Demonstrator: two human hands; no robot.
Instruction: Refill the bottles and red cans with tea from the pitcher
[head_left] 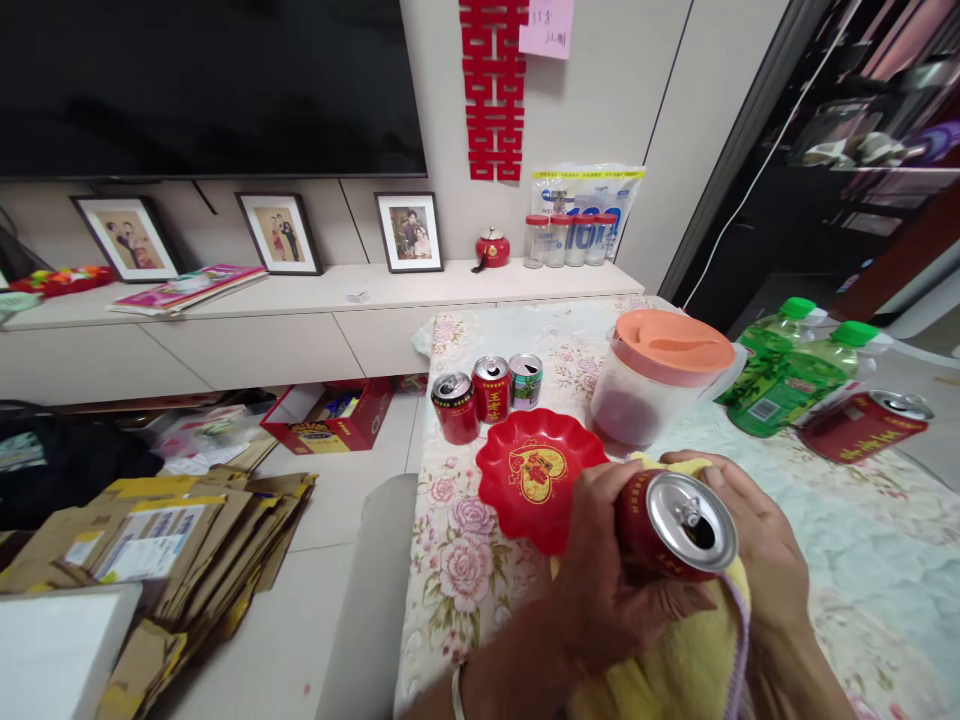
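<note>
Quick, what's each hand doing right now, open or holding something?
Left hand: closed around an opened red can.
Right hand: holding a yellow cloth against the can's side.

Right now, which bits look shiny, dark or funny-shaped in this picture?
In the head view, the held can's silver lid gleams; in the head view, the left hand looks darker than the right hand; near the head view's right edge, the red can looks slanted and stretched, probably by the wide lens.
</note>
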